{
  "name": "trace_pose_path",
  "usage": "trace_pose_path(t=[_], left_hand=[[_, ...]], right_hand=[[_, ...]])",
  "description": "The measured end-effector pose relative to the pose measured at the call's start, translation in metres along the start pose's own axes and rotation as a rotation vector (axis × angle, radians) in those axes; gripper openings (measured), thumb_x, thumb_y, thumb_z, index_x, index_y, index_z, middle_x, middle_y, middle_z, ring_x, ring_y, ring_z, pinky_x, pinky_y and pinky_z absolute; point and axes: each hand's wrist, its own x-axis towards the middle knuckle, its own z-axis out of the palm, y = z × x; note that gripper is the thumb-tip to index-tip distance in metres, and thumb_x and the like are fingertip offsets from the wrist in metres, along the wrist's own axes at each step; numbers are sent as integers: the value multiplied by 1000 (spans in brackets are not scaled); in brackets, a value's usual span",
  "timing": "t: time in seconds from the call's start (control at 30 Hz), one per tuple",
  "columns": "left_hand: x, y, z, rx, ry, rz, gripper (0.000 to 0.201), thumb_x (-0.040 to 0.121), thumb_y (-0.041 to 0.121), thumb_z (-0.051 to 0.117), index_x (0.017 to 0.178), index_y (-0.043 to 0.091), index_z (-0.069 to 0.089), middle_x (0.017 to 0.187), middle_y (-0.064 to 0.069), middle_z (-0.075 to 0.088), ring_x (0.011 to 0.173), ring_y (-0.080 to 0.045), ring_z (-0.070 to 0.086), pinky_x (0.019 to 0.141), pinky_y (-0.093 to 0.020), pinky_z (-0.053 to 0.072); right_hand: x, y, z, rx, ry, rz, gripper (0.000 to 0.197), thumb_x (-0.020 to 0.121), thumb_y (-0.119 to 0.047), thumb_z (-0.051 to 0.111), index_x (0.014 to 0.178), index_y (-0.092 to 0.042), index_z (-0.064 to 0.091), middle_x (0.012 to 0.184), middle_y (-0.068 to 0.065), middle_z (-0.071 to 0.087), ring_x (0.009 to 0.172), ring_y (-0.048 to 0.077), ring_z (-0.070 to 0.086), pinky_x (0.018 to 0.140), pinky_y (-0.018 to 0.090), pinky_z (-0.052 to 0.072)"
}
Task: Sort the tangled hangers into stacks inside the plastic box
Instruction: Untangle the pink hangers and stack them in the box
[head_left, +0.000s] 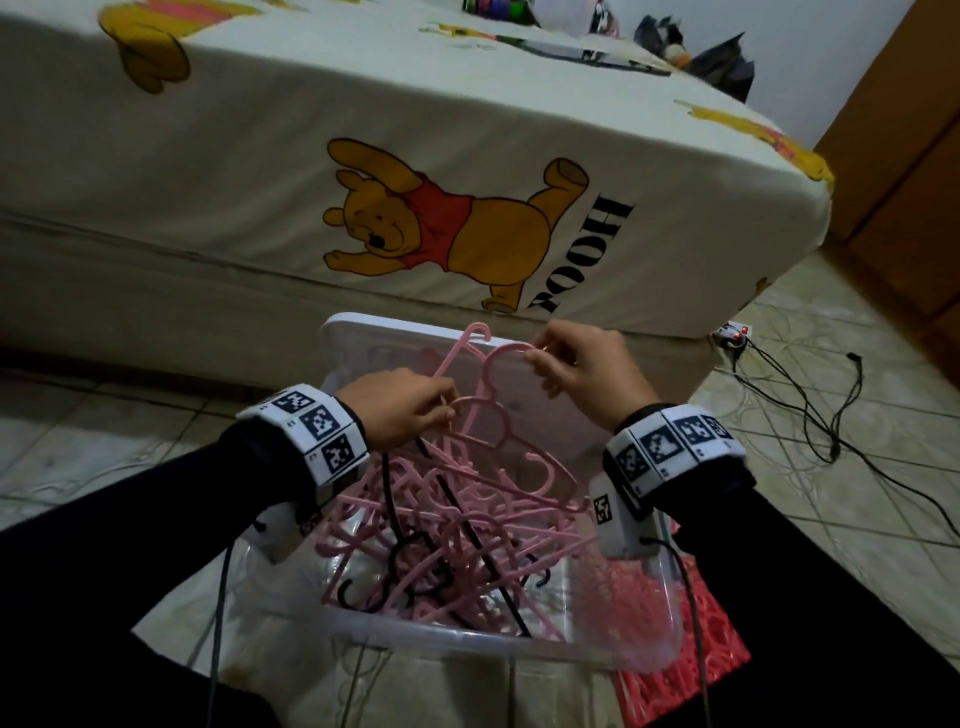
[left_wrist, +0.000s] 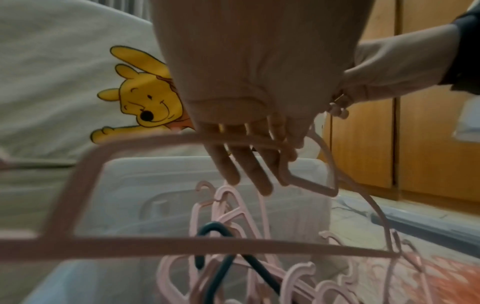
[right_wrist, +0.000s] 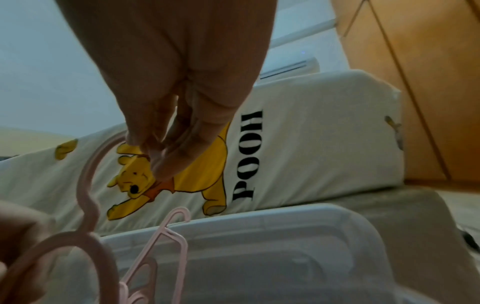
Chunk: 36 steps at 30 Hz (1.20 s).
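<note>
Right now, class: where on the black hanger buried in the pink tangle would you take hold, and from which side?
Probably the black hanger at its rounded neck, coming from above. That curved part shows through the pink hangers, while its long arms run under them, so a grip lower down would likely drag the tangle inside the plastic box.

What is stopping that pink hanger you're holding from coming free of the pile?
Both the left hand and the right hand already grip the pink hanger, so nothing blocks the fingers. The tangled pile of pink and black hangers in the plastic box appears hooked into its lower part.
</note>
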Motion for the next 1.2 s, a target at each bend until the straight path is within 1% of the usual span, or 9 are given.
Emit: trace_pose_path(t=[0.17,0.33,0.6,0.67,0.77,0.93,1.0,1.1,1.2], left_hand=[[2,-12,-10,-20,23,-47,10,100,33,40,92,30,44,84,11,60,65,-4,54,59,-27,41],[0,-34,-31,-20,174,-188,16,100,34,39,95,24,50,89,10,70,88,-18,58,70,-33,42],[0,-41,-39,-215,246,-309,21,100,32,42,101,16,55,90,4,71,93,-22,61,82,-39,48],[1,-40,-40,-243,251,-312,21,99,32,43,102,15,55,90,3,72,94,-22,60,82,-38,48],[2,-37,-38,-281,254,-306,19,99,30,44,100,15,56,89,2,72,93,-20,60,83,-36,47],[0,-34,-38,-310,241,-267,15,100,27,43,98,17,53,87,1,72,73,-9,56,76,-33,47],[0,-34,-39,-303,228,-259,17,100,27,42,99,14,53,87,0,72,69,-5,53,76,-32,46],[1,-32,-38,-293,203,-253,20,101,27,41,102,12,53,88,0,72,73,-19,60,75,-32,49],[0,-29,-36,-346,158,-244,19,101,26,40,101,10,51,90,-2,70,79,-28,63,77,-40,53]], right_hand=[[7,31,14,-98,76,179,13,92,-21,57,92,-9,63,82,7,69,73,19,67,69,28,51],[0,72,41,-541,-340,322,23,94,-20,47,104,-9,65,105,15,67,97,30,64,75,29,44],[-37,87,119,-688,-713,60,37,86,-25,59,121,-16,56,114,14,65,110,32,60,98,37,40],[-47,85,130,-703,-749,28,36,86,-18,58,121,-13,54,116,15,63,107,32,61,93,41,43],[-51,79,137,-785,-772,-5,24,86,-7,51,109,-5,59,108,17,66,98,36,65,77,43,49],[-39,56,123,-814,-818,32,29,91,-13,46,114,-8,63,117,17,62,109,33,60,95,44,43],[-29,41,106,-771,-754,48,26,91,-20,48,108,-13,66,112,14,65,104,31,62,90,39,45],[-13,21,76,-656,-656,40,21,91,-25,51,104,-21,66,108,9,65,98,29,62,75,33,45],[-5,9,49,-535,-515,-3,14,91,-25,53,96,-30,66,104,-1,66,97,22,61,76,33,48]])
